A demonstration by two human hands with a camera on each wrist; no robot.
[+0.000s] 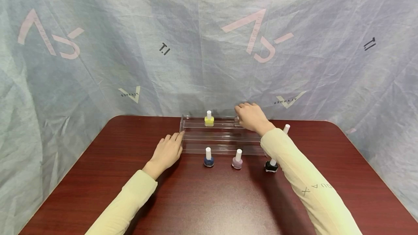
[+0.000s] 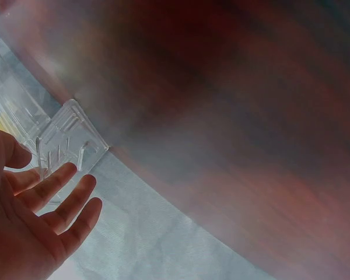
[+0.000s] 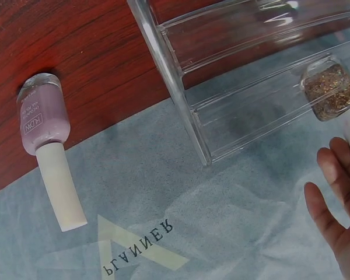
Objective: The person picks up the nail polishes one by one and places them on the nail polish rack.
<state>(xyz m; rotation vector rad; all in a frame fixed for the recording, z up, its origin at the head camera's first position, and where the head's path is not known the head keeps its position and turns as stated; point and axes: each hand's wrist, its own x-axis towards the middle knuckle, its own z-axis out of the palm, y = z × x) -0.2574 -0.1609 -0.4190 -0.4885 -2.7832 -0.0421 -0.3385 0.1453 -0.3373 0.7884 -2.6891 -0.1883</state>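
Observation:
A clear tiered rack (image 1: 225,148) stands near the table's back edge. My left hand (image 1: 168,149) is at its left end, pinching the edge of the clear side panel (image 2: 76,137) between thumb and index finger. The other left fingers reach along the panel's outside. At the right of the top tier, my right hand (image 1: 251,115) pinches the white cap of a brown glitter nail polish bottle (image 3: 331,90), whose base sits in the tier. A yellow nail polish bottle (image 1: 209,120) stands further left on that tier.
In front of the rack stand a blue nail polish (image 1: 209,161), a lilac nail polish (image 1: 237,163) and a black nail polish (image 1: 270,166). Another lilac bottle (image 3: 45,116) stands beyond the rack's right end, mostly behind my forearm in the head view. A grey cloth (image 1: 196,46) hangs behind.

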